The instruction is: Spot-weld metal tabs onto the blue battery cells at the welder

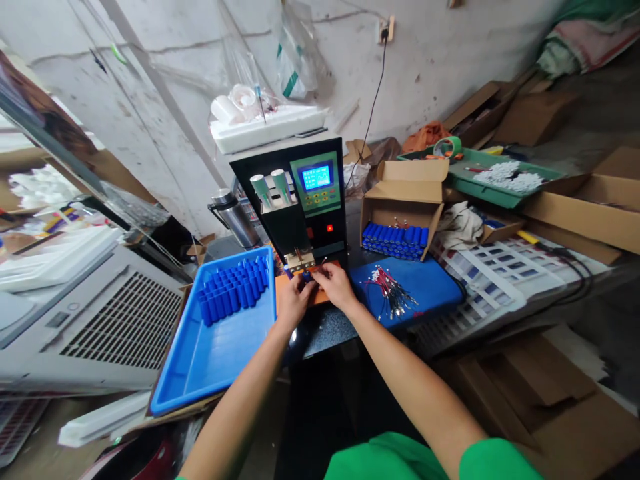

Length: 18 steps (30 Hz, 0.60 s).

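Our left hand [294,297] pinches a blue battery [307,275] just below the pins [299,256], our right hand [334,284] beside it, its hold we cannot tell.

So much blue: the shallow blue plastic tray [215,380], the cylindrical blue cells [233,298] and the flat blue pad [435,293] are all blue. Thin wires [391,290] mix red and black with white bits. The boxy black machine [283,233] has a green control panel [320,210], yellow buttons [317,196] and a glowing blue screen [317,176]. Orange base plate [320,298], dark speckled tabletop [320,331], bright green shirt [385,459].
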Tool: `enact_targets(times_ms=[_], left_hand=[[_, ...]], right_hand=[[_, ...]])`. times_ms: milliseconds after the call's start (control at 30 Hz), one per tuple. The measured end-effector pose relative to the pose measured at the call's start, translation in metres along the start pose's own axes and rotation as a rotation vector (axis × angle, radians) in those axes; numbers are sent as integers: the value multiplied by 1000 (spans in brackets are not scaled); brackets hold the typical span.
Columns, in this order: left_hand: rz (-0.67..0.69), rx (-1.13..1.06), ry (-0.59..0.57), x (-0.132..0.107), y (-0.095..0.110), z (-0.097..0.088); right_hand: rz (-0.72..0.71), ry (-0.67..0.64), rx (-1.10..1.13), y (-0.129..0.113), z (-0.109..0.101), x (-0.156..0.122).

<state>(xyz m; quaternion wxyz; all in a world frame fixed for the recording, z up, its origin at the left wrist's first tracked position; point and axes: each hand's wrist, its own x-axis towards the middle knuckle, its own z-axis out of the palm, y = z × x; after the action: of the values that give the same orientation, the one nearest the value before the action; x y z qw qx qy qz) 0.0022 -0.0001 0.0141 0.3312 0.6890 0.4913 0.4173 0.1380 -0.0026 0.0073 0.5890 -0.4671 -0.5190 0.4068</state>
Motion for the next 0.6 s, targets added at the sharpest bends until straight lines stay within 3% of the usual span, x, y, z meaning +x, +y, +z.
enact_targets(times_ms=[233,367,433,500,600], left_hand=[[-2,24,28,0,2,0],[-12,-33,-12,-4,9,-10],[-36,-33,22,-9,11,-19],[-50,51,53,-16,11,-28],[-8,196,-5,-28,11,-33]], right_hand=[[-16,-8,-156,3,-1,-1],[14,-40,-30,2,-2,2],[49,-60,36,0,-4,2],[81,-66,79,-3,-5,1],[127,-66,133,-7,-7,1]])
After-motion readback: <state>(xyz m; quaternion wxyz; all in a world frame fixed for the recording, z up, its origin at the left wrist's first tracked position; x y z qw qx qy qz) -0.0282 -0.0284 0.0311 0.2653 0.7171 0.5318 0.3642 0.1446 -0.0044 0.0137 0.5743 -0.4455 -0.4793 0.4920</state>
